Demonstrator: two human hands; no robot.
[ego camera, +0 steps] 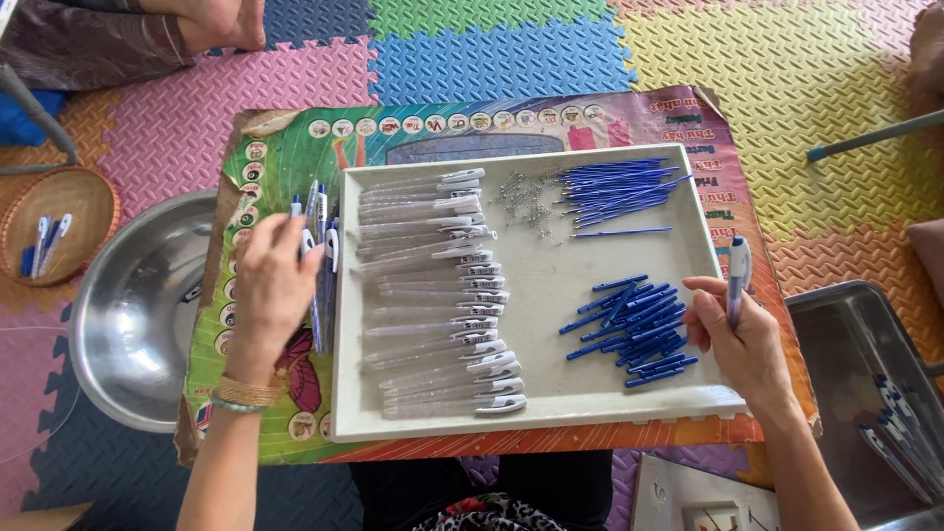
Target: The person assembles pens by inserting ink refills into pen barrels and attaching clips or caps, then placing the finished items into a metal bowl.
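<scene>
- The right hand (742, 339) grips one finished pen (737, 278), white with a blue tip, upright over the right rim of the white tray (551, 413).
- The left hand (270, 285) is closed around a bundle of pens (320, 251) just left of the tray, above a colourful printed board (295, 157).
- In the tray: a column of clear barrels (433, 295) with white clips on the left, small springs (526, 197) at top centre, blue refills (615, 192) at top right, blue caps (634, 329) near the right hand.
- A steel bowl (138, 315) lies left of the board; a woven basket (59, 221) with pens beyond it.
- A metal tray (865, 393) sits at the right, on foam floor mats (787, 69).
</scene>
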